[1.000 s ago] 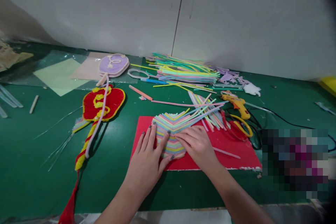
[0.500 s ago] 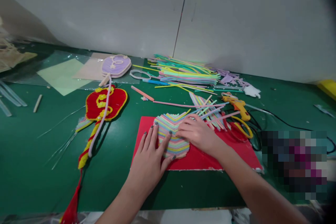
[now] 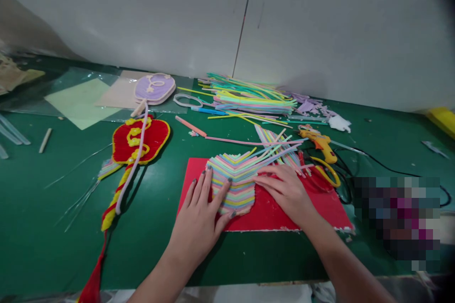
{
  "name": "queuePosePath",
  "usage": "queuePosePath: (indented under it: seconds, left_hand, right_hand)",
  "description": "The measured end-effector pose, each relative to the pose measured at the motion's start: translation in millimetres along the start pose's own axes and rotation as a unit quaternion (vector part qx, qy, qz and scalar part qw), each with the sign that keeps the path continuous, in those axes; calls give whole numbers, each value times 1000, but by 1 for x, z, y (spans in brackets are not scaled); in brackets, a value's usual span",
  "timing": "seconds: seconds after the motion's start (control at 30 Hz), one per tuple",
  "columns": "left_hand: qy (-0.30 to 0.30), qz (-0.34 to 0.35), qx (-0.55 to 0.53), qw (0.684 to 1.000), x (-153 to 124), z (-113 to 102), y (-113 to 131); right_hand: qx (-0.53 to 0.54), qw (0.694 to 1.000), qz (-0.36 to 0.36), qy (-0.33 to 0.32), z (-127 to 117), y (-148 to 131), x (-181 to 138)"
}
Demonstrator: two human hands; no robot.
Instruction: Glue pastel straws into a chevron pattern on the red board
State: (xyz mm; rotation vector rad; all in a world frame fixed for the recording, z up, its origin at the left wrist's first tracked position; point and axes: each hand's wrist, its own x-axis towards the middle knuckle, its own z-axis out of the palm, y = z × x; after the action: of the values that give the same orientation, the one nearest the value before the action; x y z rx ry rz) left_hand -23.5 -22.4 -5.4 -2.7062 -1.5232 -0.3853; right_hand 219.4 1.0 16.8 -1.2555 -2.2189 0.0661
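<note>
A panel of pastel pipe cleaners (image 3: pixel 234 182), laid in V-shaped stripes, lies on a red board (image 3: pixel 273 215). My left hand (image 3: pixel 199 208) rests flat on the panel's left side with its fingers spread. At the panel's right edge, the fingertips of my right hand (image 3: pixel 284 191) are drawn together and touch the stripes; what is between them is hidden. Long loose ends of the stripes stick out to the upper right, over a second striped piece (image 3: pixel 265 139). Beside that piece are yellow-handled scissors (image 3: pixel 332 177), partly covered.
A yellow glue gun (image 3: pixel 322 144) with a black cord lies at right. Behind stands a pile of pipe cleaners (image 3: pixel 249 97). At left lie a red and yellow fan (image 3: pixel 156 135) with a tassel (image 3: pixel 93 281), a purple fan (image 3: pixel 154 89) and glue sticks (image 3: pixel 10 130).
My right hand has slid right and slightly down, from on top of the panel to its right edge, uncovering more stripes. My left hand stays on the panel.
</note>
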Motion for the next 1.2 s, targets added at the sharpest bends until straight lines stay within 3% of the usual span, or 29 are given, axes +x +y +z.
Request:
queuePosePath:
  seconds: [0.27,1.2]
  left_hand:
    - [-1,15,3,1000,0,0,-2]
    - [10,5,-12,1000,-1,1,-4]
  right_hand:
    - [-40,997,14,-58,5,-7,-29]
    - [-96,991,22,-94,12,-7,-24]
